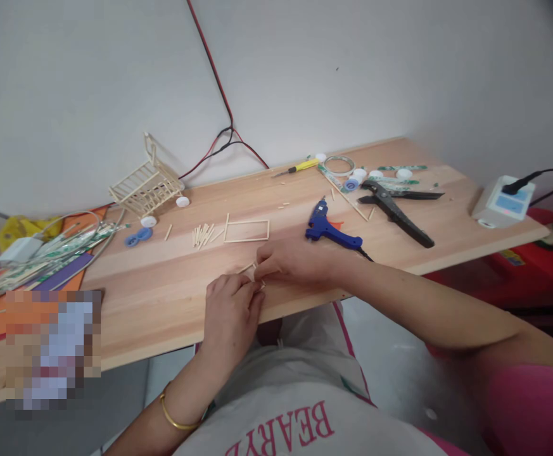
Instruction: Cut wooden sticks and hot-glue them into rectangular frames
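Observation:
My left hand (232, 310) and my right hand (292, 263) meet near the front edge of the table, fingers closed and pinching thin wooden sticks (247, 268). These sticks seem to form a small frame, mostly covered by my fingers. Just behind lies a rectangular frame of sticks (246, 231), with one longer piece jutting up at its left corner. Left of it is a small pile of short cut sticks (203, 235). A blue hot glue gun (330, 229) rests to the right, beyond my right hand.
A miniature stick-built cart (147, 187) with white cap wheels stands back left. Wrapped sticks (57, 263), a pixelated object (60, 348) and blue caps (138, 237) lie left. Black cutters (394, 212), tape (339, 166), a yellow-handled knife (305, 165) and a white power box (504, 202) are right.

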`<action>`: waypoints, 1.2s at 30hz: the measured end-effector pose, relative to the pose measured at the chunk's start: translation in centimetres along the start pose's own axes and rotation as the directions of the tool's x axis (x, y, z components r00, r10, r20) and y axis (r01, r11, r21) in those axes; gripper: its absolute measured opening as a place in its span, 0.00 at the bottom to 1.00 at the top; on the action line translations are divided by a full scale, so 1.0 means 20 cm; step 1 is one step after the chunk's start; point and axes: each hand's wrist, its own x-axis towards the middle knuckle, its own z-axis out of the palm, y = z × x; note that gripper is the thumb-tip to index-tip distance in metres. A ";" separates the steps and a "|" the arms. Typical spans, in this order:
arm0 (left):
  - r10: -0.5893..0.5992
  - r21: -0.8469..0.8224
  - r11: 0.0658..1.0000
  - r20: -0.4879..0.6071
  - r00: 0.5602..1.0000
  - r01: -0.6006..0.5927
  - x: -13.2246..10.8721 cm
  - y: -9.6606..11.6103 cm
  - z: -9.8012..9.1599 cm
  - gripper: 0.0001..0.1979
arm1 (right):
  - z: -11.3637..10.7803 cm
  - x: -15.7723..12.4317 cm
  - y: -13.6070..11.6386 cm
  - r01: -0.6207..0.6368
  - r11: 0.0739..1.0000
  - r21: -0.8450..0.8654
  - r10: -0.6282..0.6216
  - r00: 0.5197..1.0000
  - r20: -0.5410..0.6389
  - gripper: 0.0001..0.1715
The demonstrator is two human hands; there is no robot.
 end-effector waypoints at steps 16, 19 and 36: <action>-0.003 -0.038 0.999 0.016 1.000 0.004 0.04 -0.02 -0.01 0.07 | 0.04 -0.02 0.02 0.027 1.000 0.005 -0.027 0.995 -0.097 0.15; -0.054 -0.086 0.995 -0.067 0.996 0.048 0.01 -0.08 -0.08 0.08 | 0.04 -0.03 0.03 0.024 0.997 0.070 -0.014 0.989 -0.148 0.16; 0.036 -0.211 0.977 0.066 0.997 -0.021 -0.35 -0.25 -0.18 0.16 | 0.03 0.17 0.06 -0.088 0.995 0.046 0.092 0.990 -0.104 0.11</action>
